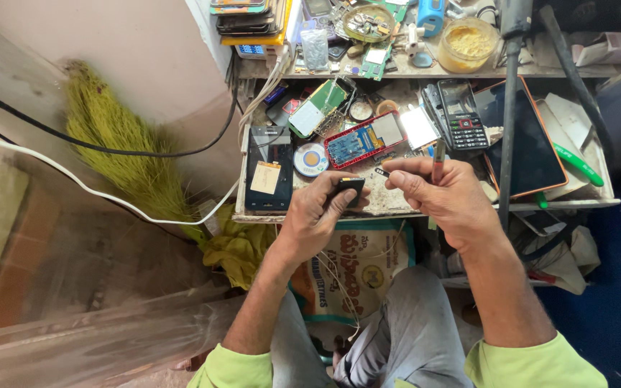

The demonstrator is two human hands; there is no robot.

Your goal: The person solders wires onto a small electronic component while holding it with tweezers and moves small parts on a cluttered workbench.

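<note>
A: We are sitting at the cluttered workbench (397, 207) with both hands raised just over its front edge. Our left hand (315, 215) is closing around a small black part (348, 188), thumb pressing it against the fingers, probably so it is staying steady and facing us.

B: And our right hand (445, 195) is pinching a slim tool (438, 159), seemingly a pen-like screwdriver, with its tip pointing down. There is also a tiny dark piece (382, 172) at those fingertips, though we are not managing to tell what it is. The two hands are working close together but not touching.

A: Behind them we are seeing an opened phone with a red frame (363, 139), circuit side up, likely lying that way so its boards are within reach. To its left a black phone (269, 169) is lying flat with a tan patch on it, and a round white-and-blue disc (311, 159) is sitting beside it.

B: On the right a keypad phone (463, 113) is leaning by a dark tablet (533, 144) with an orange edge.

A: As for containers, on the upper shelf a clear tub (468, 43) is holding something yellow and crumbly, and a shallow round dish (369, 21) is holding small mixed parts. A stack of phones (247, 18) is standing at the shelf's left end.

B: Off to the left, a green broom (120, 154) is leaning against the wall.
</note>
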